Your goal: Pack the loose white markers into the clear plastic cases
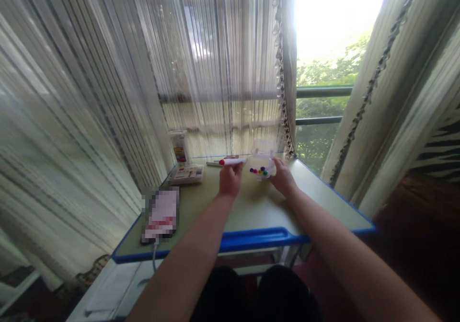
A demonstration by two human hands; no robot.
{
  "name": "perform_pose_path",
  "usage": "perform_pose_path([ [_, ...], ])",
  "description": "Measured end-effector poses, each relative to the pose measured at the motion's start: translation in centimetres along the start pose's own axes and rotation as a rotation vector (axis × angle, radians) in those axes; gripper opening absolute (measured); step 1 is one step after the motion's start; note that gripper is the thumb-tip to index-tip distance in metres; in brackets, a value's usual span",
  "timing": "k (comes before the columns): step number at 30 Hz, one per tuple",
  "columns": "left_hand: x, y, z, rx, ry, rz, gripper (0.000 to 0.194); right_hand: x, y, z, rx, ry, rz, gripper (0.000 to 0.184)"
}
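Note:
Held nearly level in my left hand is a white marker with a red end pointing left. Its other end points toward a clear plastic case, whose lid stands up at the back. My right hand grips the case by its right side, fingers closed around it. Several markers with coloured ends, purple, red, yellow and green among them, show inside the case. Behind my left hand a thin grey pen-like item lies on the table.
On the table with blue edging, a flat box and an upright clear container stand at the back left. A blurred-out device with a cable lies front left. Curtains hang behind.

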State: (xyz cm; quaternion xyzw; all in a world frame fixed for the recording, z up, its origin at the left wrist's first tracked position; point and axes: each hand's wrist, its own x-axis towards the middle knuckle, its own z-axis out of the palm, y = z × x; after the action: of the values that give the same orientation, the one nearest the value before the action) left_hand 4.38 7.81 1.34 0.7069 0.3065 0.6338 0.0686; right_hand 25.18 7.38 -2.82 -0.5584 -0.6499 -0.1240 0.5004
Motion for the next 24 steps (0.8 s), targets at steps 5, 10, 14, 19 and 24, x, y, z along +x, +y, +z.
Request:
perform_pose_path([
  [5,-0.6,1.4,-0.2,-0.072,-0.011,-0.014,0.02,0.1,-0.2,-0.3,0.017,0.013,0.011,0.057],
  [10,-1.3,2.3,-0.3,0.006,-0.149,0.088,0.02,0.1,-0.7,-0.2,0.053,0.002,0.004,0.054],
  [14,-1.2,2.3,0.0,0.129,-0.171,0.183,0.022,0.1,-0.8,-0.2,0.075,-0.02,-0.023,0.055],
  [19,-1.1,2.0,0.1,0.223,-0.135,0.26,0.018,0.1,-1.3,-0.5,0.129,-0.056,-0.053,0.056],
  [24,-1.2,2.0,0.0,0.339,-0.119,0.311,0.016,-0.1,-1.8,-0.6,0.158,-0.055,-0.077,0.053],
])
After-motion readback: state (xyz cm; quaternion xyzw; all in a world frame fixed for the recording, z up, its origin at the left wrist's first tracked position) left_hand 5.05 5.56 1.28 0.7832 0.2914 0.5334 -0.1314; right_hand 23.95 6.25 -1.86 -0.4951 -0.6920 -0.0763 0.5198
